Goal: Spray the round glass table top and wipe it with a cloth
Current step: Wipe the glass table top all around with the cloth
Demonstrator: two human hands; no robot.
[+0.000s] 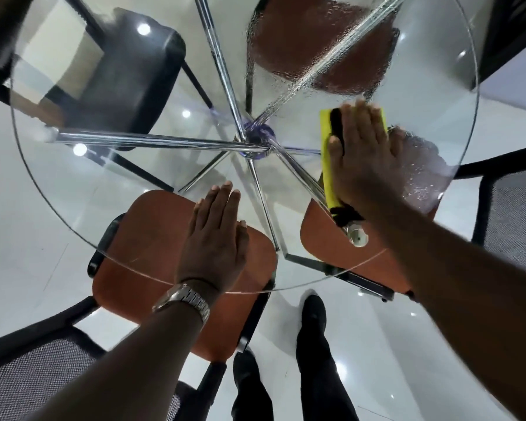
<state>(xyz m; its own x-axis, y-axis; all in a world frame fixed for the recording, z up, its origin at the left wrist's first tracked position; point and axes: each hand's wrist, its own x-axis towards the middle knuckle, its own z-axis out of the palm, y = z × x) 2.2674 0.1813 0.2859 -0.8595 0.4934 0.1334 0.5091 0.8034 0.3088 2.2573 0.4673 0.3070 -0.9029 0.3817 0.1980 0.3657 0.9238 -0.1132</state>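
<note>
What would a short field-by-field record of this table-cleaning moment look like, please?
surface: round glass table top, chrome frame showing beneath
right hand: flat, fingers straight, pressing the yellow cloth on the glass
left hand: flat on the glass by the near edge, holding nothing
spray droplets: on the far part, and also just right of the right hand
under the glass: orange chair seat

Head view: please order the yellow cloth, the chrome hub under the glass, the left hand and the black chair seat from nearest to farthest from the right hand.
1. Yellow cloth: directly under the right hand, pressed flat.
2. Chrome hub: to its left, under the centre of the glass.
3. Left hand: lower left, flat on the glass.
4. Black chair seat: far upper left.
</note>
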